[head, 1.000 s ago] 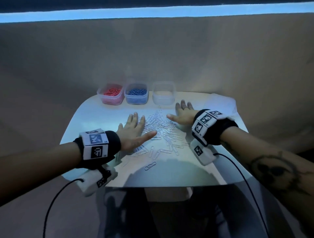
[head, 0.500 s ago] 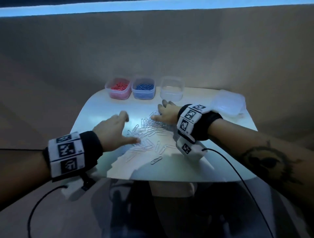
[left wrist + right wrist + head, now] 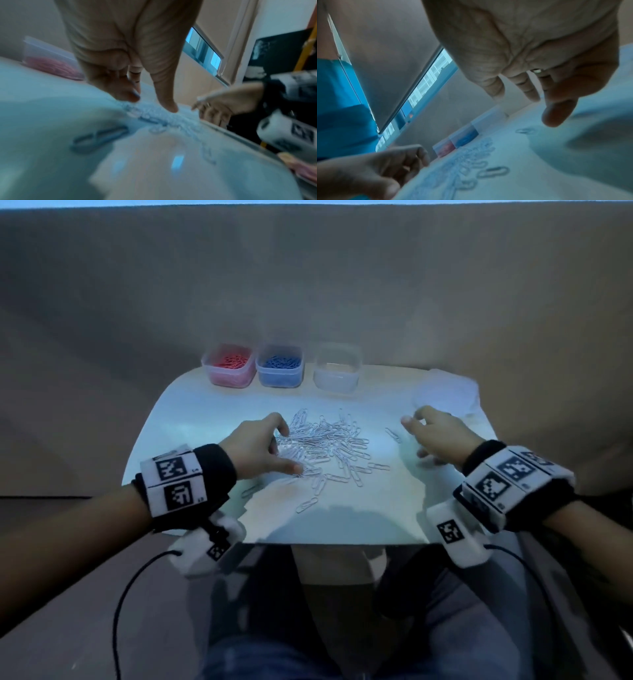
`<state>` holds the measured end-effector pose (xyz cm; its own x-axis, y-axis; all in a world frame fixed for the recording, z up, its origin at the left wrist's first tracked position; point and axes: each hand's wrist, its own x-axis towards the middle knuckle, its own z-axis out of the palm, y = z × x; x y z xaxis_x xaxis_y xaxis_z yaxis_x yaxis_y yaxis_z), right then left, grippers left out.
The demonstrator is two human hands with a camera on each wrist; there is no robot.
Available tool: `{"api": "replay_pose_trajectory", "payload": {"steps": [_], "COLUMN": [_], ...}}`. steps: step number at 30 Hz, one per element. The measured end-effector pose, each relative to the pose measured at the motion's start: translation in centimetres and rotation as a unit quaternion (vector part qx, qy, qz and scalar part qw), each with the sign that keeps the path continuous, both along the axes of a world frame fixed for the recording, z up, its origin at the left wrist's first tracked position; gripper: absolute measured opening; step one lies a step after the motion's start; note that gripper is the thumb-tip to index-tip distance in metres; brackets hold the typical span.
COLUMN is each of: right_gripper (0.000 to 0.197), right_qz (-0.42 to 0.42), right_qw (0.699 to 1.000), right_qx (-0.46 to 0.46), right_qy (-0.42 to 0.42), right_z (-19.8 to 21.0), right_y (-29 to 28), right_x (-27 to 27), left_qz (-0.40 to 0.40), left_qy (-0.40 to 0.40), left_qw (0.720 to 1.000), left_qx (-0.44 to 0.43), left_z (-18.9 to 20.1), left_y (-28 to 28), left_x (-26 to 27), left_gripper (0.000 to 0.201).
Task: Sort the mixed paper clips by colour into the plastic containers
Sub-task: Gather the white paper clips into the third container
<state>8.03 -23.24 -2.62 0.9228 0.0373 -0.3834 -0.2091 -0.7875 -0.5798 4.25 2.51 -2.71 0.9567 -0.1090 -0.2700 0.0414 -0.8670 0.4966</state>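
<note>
A heap of pale paper clips (image 3: 322, 445) lies spread on the middle of the white surface (image 3: 191, 419), with a few strays near the front edge and one single clip (image 3: 393, 435) off to the right of the heap.

The left hand (image 3: 255, 445) sits at the heap's left edge. Its fingers curl downward and the thumb (image 3: 167, 97) presses its tip into the clips, while the fingertips (image 3: 127, 94) touch the surface just beside the pile; the left wrist view is blurred, so whether any clip is actually pinched in this grip I cannot tell.

The right hand (image 3: 436, 434) hovers to the right of the heap, apart from it, with the stray clip lying just left of its fingertips. In the right wrist view its fingers (image 3: 526, 86) hang fairly straight and spread, the thumb clear above the surface: a wide grip holding nothing.

Along the far edge stand three plastic containers in a row: the red container (image 3: 228, 365) holding red clips, the blue container (image 3: 280, 367) just beside it holding blue clips, and the clear container (image 3: 337, 370) a little apart to the right. A clear lid (image 3: 445, 397) lies beyond the right hand.
</note>
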Motion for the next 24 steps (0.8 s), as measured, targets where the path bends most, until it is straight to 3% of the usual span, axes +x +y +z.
{"api": "replay_pose_trajectory", "payload": {"steps": [4, 6, 8, 14, 17, 19, 24], "right_gripper": [0.043, 0.04, 0.038, 0.025, 0.029, 0.026, 0.024], "right_qz": [-0.018, -0.006, 0.027, 0.066, 0.09, 0.088, 0.068], "right_qw": [0.998, 0.999, 0.999, 0.998, 0.993, 0.985, 0.987], "right_qx": [-0.06, -0.04, -0.026, 0.019, 0.028, 0.083, 0.129], "right_qy": [0.011, 0.01, 0.011, -0.008, 0.069, 0.123, 0.068], "right_z": [-0.6, -0.5, -0.5, 1.1, 0.9, 0.2, -0.9], "right_y": [0.7, 2.6, 4.8, 5.2, 3.4, 3.8, 7.5], "right_x": [-0.4, -0.2, 0.0, -0.3, -2.1, -3.2, -3.0], "left_qz": [0.0, -0.008, -0.013, 0.028, -0.008, -0.023, -0.02], "left_qy": [0.042, 0.076, 0.085, 0.083, 0.098, 0.129, 0.076], "left_qw": [0.997, 0.994, 0.995, 0.996, 0.989, 0.987, 0.994], "left_qx": [0.066, 0.076, 0.06, 0.031, 0.114, 0.092, 0.075], "left_z": [0.8, 0.6, 0.4, 1.0, 0.9, 0.6, -0.3], "left_y": [1.5, 2.0, 1.9, 2.3, 3.0, 2.8, 0.1], "left_x": [-0.9, -1.4, -1.4, -1.0, -2.0, -2.4, -1.2], "left_gripper": [0.085, 0.099, 0.1, 0.074, 0.045, 0.024, 0.028]}}
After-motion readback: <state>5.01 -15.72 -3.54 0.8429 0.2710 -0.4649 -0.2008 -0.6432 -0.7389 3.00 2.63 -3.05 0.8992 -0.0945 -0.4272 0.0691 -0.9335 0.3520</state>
